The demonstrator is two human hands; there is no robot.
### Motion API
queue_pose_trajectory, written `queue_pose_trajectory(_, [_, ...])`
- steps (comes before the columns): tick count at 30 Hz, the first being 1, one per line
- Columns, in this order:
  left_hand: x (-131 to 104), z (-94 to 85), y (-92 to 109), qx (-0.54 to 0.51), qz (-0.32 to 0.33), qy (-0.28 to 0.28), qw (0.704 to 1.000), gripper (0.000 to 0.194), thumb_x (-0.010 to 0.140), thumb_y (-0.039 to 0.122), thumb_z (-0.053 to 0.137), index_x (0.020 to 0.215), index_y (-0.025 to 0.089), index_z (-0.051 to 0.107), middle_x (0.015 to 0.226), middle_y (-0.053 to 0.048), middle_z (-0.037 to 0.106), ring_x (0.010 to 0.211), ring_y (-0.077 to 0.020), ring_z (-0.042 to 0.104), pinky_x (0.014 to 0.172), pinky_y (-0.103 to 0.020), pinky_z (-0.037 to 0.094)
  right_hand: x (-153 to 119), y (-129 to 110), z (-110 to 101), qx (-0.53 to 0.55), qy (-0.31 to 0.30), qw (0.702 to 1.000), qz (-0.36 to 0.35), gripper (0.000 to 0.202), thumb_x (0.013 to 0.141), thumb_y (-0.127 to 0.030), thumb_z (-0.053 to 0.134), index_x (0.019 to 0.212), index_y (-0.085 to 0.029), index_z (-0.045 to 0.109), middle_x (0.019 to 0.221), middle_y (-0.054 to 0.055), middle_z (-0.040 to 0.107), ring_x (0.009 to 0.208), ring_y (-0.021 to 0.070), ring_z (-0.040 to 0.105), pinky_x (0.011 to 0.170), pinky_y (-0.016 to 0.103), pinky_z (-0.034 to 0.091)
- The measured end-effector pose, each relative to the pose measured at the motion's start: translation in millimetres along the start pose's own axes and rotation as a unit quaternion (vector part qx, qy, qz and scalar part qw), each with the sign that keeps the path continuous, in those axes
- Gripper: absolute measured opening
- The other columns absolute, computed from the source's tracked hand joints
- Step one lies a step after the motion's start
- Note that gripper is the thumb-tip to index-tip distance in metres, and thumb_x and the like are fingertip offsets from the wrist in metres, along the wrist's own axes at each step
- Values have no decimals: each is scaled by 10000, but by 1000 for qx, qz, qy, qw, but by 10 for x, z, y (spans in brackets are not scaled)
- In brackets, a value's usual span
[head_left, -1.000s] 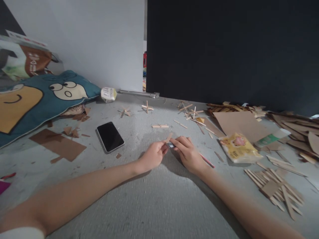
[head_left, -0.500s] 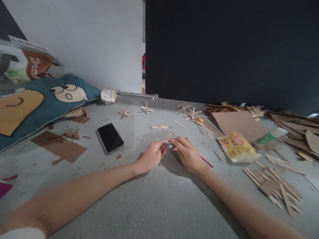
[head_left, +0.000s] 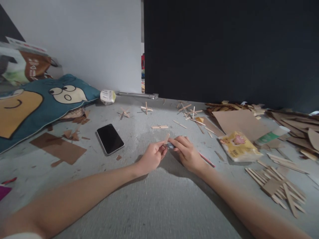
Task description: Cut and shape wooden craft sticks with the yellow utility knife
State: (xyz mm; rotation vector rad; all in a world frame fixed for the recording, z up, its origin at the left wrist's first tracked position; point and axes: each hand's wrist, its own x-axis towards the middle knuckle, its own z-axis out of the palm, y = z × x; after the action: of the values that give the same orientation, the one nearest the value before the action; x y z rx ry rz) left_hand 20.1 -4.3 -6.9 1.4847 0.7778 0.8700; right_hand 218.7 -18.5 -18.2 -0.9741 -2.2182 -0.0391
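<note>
My left hand [head_left: 152, 157] pinches a short wooden stick [head_left: 166, 138], whose rounded end points up and away from me. Close beside it on the right, my right hand [head_left: 186, 153] is closed on a small grey-blue object [head_left: 170, 145], mostly covered by the fingers; what it is cannot be made out. The object touches or nearly touches the stick's lower part. A red pencil [head_left: 207, 160] lies just right of my right hand. Beyond the hands, a flat wooden stick piece [head_left: 159, 127] rests on the grey table [head_left: 149, 205].
A phone [head_left: 110, 138] and brown cardboard [head_left: 58, 148] lie left, near a blue cushion [head_left: 74, 96]. Crossed-stick pieces [head_left: 146, 108] stand at the back. On the right are a yellow packet [head_left: 239, 146], a glue tube [head_left: 272, 135] and a stick pile [head_left: 276, 187].
The stick in my left hand now points more steeply upward. Both hands keep nearly the same place and grip. The view has shifted very slightly.
</note>
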Motion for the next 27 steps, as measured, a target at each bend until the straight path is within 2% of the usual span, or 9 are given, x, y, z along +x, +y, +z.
queue_pose_trajectory(8, [42,8,-26,91,4,21,996,159,752,124,496,631,211,440,581,39,413,579,-118,357,574,-255,277,-7,-30,21,-31,-14,999,12,436,1126,-266,313,1453,-250,601,972,98,655,871,250,577,793,368,421])
queue_pose_trajectory(13, [29,10,10,45,-21,15,999,184,805,163,494,644,216,423,591,53,385,553,-108,321,574,-256,277,2,-25,50,-20,-5,1000,21,444,1132,-290,290,1450,-241,596,981,102,651,888,253,578,798,372,429])
queue_pose_trajectory(19, [12,-2,49,1,-21,6,1000,171,839,208,495,674,211,451,587,63,360,535,-100,295,559,-247,273,14,-8,40,-14,-8,1000,23,454,1134,-323,286,1466,-248,586,999,106,662,917,253,595,806,369,436])
queue_pose_trajectory(27, [47,10,-18,69,15,18,997,183,794,153,482,630,214,428,580,48,392,570,-116,339,578,-259,279,-5,-22,52,-18,-4,1000,22,449,1112,-236,331,1488,-256,577,989,101,659,889,255,579,808,381,445])
